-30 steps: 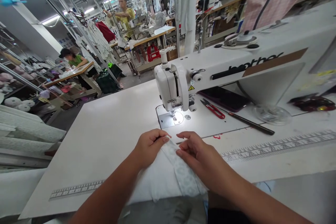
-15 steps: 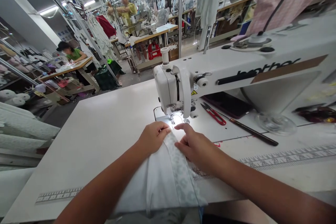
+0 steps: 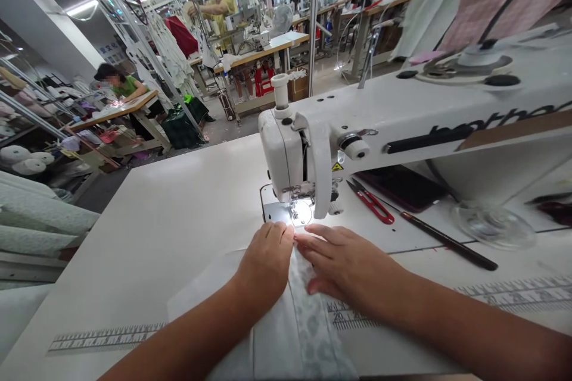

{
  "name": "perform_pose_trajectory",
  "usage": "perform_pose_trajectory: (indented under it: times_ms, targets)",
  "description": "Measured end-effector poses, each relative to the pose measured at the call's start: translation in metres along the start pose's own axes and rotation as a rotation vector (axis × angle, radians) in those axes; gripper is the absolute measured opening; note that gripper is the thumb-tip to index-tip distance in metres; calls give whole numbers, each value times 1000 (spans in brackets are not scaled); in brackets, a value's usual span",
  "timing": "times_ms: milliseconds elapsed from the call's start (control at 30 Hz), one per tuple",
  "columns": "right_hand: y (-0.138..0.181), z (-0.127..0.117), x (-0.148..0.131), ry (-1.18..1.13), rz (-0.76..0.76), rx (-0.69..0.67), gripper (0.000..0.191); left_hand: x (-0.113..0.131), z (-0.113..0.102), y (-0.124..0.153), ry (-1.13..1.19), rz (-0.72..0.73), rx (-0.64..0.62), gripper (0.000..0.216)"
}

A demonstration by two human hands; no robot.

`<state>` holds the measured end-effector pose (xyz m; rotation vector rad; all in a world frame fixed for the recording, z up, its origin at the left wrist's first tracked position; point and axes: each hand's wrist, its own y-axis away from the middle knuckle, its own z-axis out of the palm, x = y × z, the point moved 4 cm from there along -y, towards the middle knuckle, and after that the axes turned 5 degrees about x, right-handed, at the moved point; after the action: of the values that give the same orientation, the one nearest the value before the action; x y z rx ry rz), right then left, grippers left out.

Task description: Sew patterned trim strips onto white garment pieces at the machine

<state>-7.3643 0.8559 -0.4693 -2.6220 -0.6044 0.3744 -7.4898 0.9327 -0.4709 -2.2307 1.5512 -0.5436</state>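
Observation:
A pale cloth piece [image 3: 277, 333] with a grey-green patterned strip [image 3: 310, 333] along its right side lies on the white table in front of the sewing machine [image 3: 286, 149]. My left hand [image 3: 268, 256] is closed on the cloth's far end, fingertips pressed together just short of the lit needle plate [image 3: 277, 212]. Beside it, my right hand [image 3: 335, 259] has its fingers stretched out over the patterned strip, the fingertips close to the left hand's. The cloth edge under the fingers is mostly hidden.
Right of the needle lie red thread snips [image 3: 375, 205], a dark phone [image 3: 404, 187] and a thin dark-handled tool [image 3: 451, 241]. Printed ruler tape [image 3: 105, 336] runs along the table's near side. Fabric rolls [image 3: 36, 217] stand left. Two people [image 3: 221, 6] work at distant tables.
Both hands and the cloth's far end now sit a little farther from the needle. The right hand's fingers have straightened. More cloth shows spread leftward, and the view has moved closer to the machine.

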Motion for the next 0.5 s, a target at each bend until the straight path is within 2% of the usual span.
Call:
perform_pose_trajectory:
  times_ms: [167,267,500]
  targets:
    - [-5,1,4,103,-2,-39,40,-8,0,-11,35,108,90,21]
    - [-10,-1,3,164,31,-60,38,-17,3,-21,61,114,82,20]
    - [-11,0,1,234,59,-45,50,-22,9,-25,81,114,-5,22]
